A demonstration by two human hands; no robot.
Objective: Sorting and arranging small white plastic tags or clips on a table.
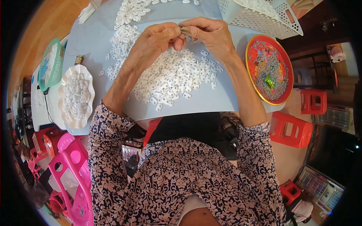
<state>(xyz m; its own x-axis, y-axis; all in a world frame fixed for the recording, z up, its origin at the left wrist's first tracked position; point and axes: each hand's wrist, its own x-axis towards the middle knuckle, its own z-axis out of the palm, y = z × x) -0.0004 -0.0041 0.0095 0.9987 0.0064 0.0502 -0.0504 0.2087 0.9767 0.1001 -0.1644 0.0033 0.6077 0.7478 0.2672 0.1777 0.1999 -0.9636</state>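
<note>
My left hand (155,42) and my right hand (209,34) meet fingertip to fingertip above a pale blue board (211,101). Between the fingertips they pinch a small dark greenish piece (185,30). Under both hands lies a heap of small white plastic pieces (169,81), spread over the board. More of the same white pieces (128,22) trail off toward the far left of the table. Both forearms rise from patterned sleeves at the lower edge.
A white scalloped dish (64,98) holding white pieces sits at the left, beside a green basket (51,62). A red round tray (285,60) with grey pieces and a green bit lies at the right. A white perforated basket (260,15) stands behind. Pink and red plastic stools stand around.
</note>
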